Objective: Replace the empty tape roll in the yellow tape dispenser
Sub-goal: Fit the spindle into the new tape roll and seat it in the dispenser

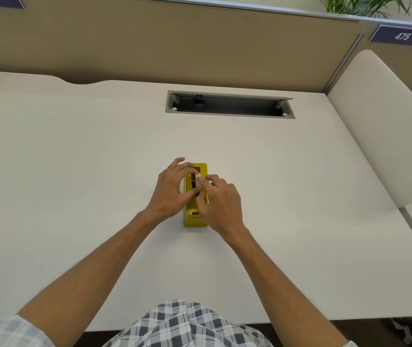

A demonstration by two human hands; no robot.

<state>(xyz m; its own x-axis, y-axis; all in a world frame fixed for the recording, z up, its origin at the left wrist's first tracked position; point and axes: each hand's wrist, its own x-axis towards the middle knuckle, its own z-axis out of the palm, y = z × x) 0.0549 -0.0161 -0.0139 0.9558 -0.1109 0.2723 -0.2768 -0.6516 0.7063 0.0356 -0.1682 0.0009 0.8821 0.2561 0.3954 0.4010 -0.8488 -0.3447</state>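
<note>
Pale desk point(74, 171) fills the head view, bounded at the far side by a tan partition; nearest the camera, a checked shirt and two bare forearms lead up the middle of the scene. At mid-desk stands the yellow tape dispenser point(195, 219), its long axis running near to far, with the near end showing bare yellow and a small slot. Both hands meet over its middle section: the left hand point(171, 190) comes in from the left and the right hand point(221, 204) from the right, each about equally close, fingertips converging on the tape roll point(196, 180), which appears as a dark hub with a whitish band at the dispenser's well. Each grip is partly closed, fingers curled inward toward the roll; whether the roll is pinched firmly or only touched cannot be told, since the fingers hide the contact. Judged from this arrangement, the coming move turns on lifting or seating the roll straight up or down between the dispenser's side walls. Farther off, an open cable tray point(230, 106) is recessed in the desk. On the partition at far right, a dark plate point(401, 35) reads "475"; a second plate at far left is cut off and unreadable.
</note>
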